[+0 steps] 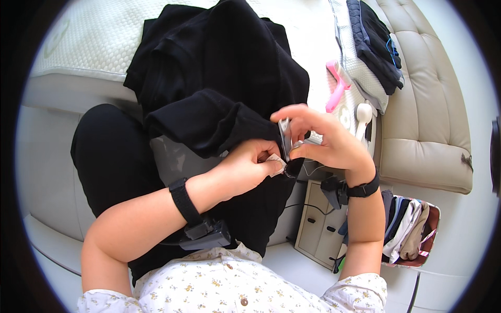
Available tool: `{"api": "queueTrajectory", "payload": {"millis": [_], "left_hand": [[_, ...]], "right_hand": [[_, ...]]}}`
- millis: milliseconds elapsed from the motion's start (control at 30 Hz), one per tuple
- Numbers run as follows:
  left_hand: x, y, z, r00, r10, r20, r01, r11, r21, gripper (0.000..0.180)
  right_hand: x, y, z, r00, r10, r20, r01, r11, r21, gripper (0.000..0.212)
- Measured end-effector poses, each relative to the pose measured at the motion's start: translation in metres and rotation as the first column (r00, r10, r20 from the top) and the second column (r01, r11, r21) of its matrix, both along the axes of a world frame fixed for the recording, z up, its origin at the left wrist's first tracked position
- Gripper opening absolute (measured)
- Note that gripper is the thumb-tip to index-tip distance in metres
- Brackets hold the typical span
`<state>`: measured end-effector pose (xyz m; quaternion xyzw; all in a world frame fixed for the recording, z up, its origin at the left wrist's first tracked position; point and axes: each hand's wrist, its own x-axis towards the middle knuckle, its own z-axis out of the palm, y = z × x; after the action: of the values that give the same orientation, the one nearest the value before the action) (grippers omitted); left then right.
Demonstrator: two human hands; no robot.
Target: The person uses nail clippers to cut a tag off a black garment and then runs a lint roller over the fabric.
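Observation:
A black garment (219, 68) is bunched over the edge of the white bed and spills onto my lap. My left hand (245, 164) is closed, pinching a small white label (276, 165) at the garment's near right edge. Just to the right, my right hand (326, 135) grips a shiny silver nail clipper (285, 136) between thumb and fingers. Its tip points down at the cloth beside the label, close to my left fingertips. Whether the blades touch the label or a thread, I cannot tell.
On the quilted white mattress (94, 39) lie a pink lint roller (339, 86) and a white handled device (364, 116). Folded dark clothes (373, 47) sit by a beige tufted cushion (422, 99). A basket (432, 229) of clothes and a small cabinet (312, 229) stand right.

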<state>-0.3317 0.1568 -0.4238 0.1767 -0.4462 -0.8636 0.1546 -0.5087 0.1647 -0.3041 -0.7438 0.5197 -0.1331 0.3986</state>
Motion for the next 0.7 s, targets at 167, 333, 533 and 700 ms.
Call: {"api": "queueTrajectory", "payload": {"millis": [167, 333, 533, 700], "left_hand": [[0.004, 0.0, 0.006, 0.997, 0.031, 0.076, -0.024, 0.995, -0.093, 0.011], [0.007, 0.004, 0.012, 0.996, 0.041, 0.085, -0.031, 0.992, -0.123, 0.011], [0.012, 0.009, 0.014, 0.989, -0.04, 0.142, 0.054, 0.994, -0.094, 0.011], [0.015, 0.019, 0.012, 0.984, 0.046, 0.171, -0.029, 0.995, -0.099, 0.01]], "right_hand": [[-0.005, 0.019, 0.013, 0.829, -0.374, 0.415, 0.437, 0.897, -0.066, 0.059], [0.0, 0.055, 0.007, 0.611, -0.55, 0.57, 0.605, 0.788, 0.112, 0.044], [0.018, 0.082, -0.016, 0.615, -0.631, 0.472, 0.618, 0.758, 0.209, 0.031], [0.005, 0.08, -0.025, 0.825, -0.499, 0.267, 0.512, 0.859, 0.022, 0.024]]}}
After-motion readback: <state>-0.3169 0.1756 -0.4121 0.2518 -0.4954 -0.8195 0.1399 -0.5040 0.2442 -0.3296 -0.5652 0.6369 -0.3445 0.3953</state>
